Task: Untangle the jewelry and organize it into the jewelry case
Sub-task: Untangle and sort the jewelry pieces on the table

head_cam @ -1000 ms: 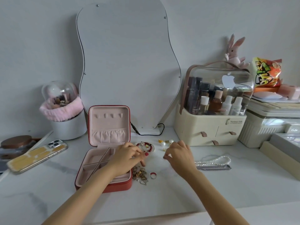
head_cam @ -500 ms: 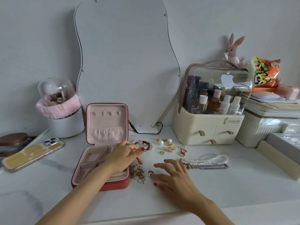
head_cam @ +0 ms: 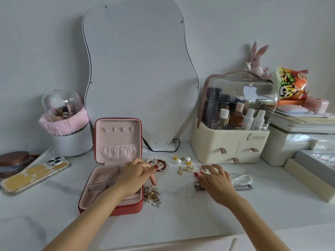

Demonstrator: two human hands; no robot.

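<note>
The red jewelry case [head_cam: 126,211] lies open with its pink lid [head_cam: 117,140] upright; the visible compartments hold nothing. My left hand [head_cam: 135,175] hovers over the case's right edge, one finger pointing down at the table, holding nothing I can see. Red bead bracelets [head_cam: 162,164] lie just beyond it, and a tangle of gold chains [head_cam: 152,196] sits beside the case. My right hand [head_cam: 215,180] arches over a small ring [head_cam: 204,170], fingertips touching it. Pearl and gold earrings [head_cam: 184,164] lie between my hands. A pearl necklace [head_cam: 243,178] and silver chain [head_cam: 243,187] trail out from under the right hand.
A phone [head_cam: 34,173] lies at the left by a white pot with a pink band [head_cam: 70,138]. A wavy mirror [head_cam: 139,69] stands behind the case, with a cosmetics organizer [head_cam: 230,142] and stacked boxes [head_cam: 308,171] to the right. The table's front edge runs below my forearms.
My right hand came back to a small red ring near the gold tangle, then moved right to the rings by the organizer. That red ring no longer shows there. My left hand barely moved.
</note>
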